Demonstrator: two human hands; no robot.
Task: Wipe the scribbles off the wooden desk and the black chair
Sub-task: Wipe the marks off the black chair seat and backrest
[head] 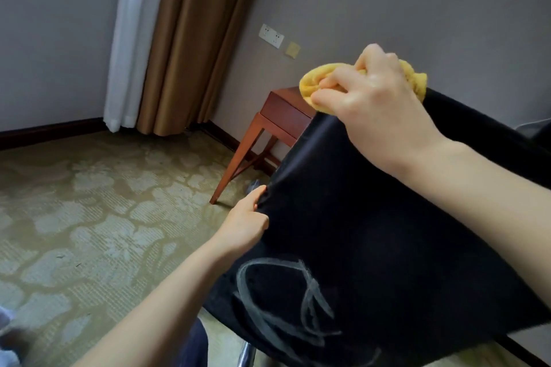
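Close before the viewer, in a carpeted room, a black chair (343, 217) fills the right of the view. The right hand (378, 98) has its fingers curled tight round a bunched yellow cloth (316, 80), held at the chair's upper edge. The left hand (247, 217) grips the chair's left edge, fingers curled over it, seemingly to steady it. White scribbles (283, 304) loop across the lower part of the black surface, well apart from the cloth and unwiped. A wooden desk (283, 116) stands behind, by the wall; no marks on it can be made out. The chair step appears to be in hand. Next, the cloth likely needs bringing down onto the scribbles and rubbing firmly.
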